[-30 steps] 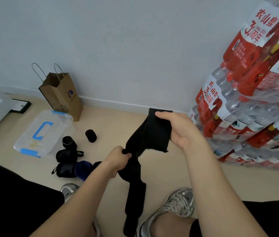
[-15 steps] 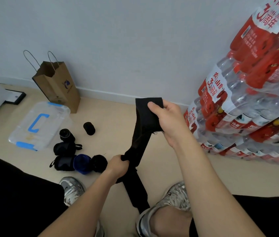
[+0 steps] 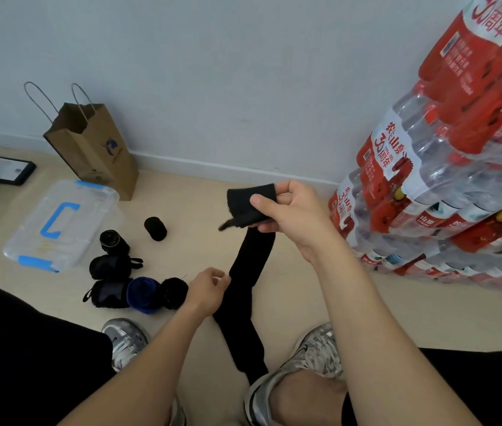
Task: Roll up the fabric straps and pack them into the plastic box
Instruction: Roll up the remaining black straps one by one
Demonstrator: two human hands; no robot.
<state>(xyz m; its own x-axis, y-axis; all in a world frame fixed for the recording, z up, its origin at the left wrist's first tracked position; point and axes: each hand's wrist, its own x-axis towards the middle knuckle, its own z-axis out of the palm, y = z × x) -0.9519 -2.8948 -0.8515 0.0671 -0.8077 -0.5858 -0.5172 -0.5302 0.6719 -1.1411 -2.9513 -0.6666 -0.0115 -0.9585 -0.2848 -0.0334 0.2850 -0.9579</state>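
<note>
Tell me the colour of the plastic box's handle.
The handle is blue, clearest in head view.

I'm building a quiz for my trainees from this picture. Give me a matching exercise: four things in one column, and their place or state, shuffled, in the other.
1 black strap; 2 plastic box; 3 paper bag; 4 blue roll.
A stands against the wall; B lies among black rolls; C pinched in the right hand; D on the floor, lid on.
Pairs: 1-C; 2-D; 3-A; 4-B.
</note>
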